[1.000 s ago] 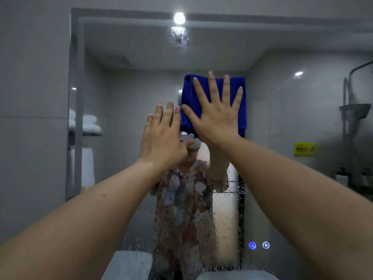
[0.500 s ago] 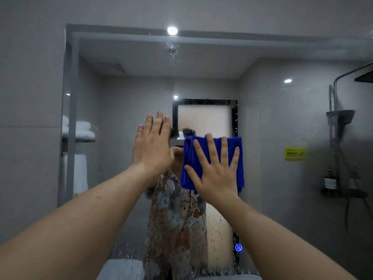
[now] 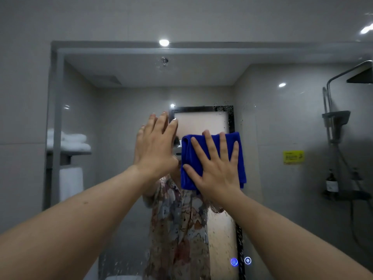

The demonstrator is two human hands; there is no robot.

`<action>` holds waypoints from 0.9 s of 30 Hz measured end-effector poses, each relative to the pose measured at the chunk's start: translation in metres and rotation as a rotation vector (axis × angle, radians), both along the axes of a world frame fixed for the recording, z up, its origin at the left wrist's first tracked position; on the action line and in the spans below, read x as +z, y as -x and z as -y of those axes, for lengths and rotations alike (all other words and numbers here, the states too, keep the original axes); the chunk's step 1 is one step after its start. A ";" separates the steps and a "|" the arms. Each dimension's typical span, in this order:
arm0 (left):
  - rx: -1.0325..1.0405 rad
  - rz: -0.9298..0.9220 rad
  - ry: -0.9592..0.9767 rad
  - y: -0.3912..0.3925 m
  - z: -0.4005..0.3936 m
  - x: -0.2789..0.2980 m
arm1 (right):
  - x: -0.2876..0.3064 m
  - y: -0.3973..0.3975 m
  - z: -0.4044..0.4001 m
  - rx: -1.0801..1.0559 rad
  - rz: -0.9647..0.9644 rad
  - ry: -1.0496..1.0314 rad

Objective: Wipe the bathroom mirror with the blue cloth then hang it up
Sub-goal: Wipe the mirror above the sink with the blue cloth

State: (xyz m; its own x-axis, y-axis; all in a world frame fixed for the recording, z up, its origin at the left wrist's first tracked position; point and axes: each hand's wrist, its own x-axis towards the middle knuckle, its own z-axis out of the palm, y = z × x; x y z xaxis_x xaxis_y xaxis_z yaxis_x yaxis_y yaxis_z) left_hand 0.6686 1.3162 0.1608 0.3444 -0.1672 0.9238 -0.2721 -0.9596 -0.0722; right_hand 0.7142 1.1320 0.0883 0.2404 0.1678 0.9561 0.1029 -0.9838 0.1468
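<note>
Wiping step, mid-mirror. Right hand flat on the blue cloth, fingers spread wide to press the folded pad evenly against the bathroom mirror — cloth at roughly head height, just right of centre. Left hand just beside it, fingers straight and close together, holding nothing, probably steadying against the glass, though contact unclear. Droplets thick lower down — likely more strokes needed there. Hanging-up not yet begun.
</note>
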 end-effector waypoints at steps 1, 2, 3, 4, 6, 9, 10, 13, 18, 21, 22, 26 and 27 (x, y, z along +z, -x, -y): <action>-0.016 0.001 -0.010 -0.001 0.001 0.001 | 0.011 0.000 0.002 -0.005 0.002 -0.013; -0.032 0.005 -0.018 -0.002 0.002 0.002 | 0.023 0.000 0.005 -0.012 0.002 -0.027; -0.052 0.010 -0.019 -0.002 0.003 0.003 | 0.036 0.000 0.008 -0.017 0.002 -0.044; -0.078 0.011 -0.006 -0.002 0.005 0.005 | 0.051 0.000 0.010 -0.020 -0.001 -0.062; -0.134 0.007 0.043 0.001 0.013 0.009 | 0.079 -0.001 0.015 -0.022 -0.006 -0.096; -0.173 0.022 0.089 0.003 0.034 0.010 | 0.115 -0.001 0.022 -0.023 0.001 -0.093; -0.184 0.032 0.102 0.002 0.042 0.009 | 0.125 -0.001 0.024 -0.022 0.006 -0.084; -0.186 0.015 0.147 -0.004 0.068 0.004 | 0.157 0.002 0.032 -0.021 0.024 -0.055; -0.086 -0.068 0.099 -0.018 0.093 -0.007 | 0.187 0.005 0.037 -0.006 0.030 -0.049; -0.113 -0.053 0.127 -0.021 0.086 -0.011 | 0.182 0.007 0.035 0.008 0.014 -0.059; -0.116 -0.050 0.137 -0.021 0.086 -0.012 | 0.179 0.007 0.035 0.013 0.016 -0.067; -0.111 -0.044 0.163 -0.022 0.088 -0.013 | 0.148 0.006 0.038 0.042 0.021 -0.080; -0.112 -0.044 0.161 -0.022 0.088 -0.013 | 0.138 0.006 0.039 0.041 0.018 -0.076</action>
State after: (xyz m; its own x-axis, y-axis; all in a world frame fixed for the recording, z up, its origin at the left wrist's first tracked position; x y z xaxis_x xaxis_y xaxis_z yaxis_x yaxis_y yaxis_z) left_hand 0.6901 1.2287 0.1476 0.3722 -0.0584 0.9263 -0.3774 -0.9213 0.0936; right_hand 0.7086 1.0928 0.2259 0.2175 0.1037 0.9705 0.1418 -0.9871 0.0737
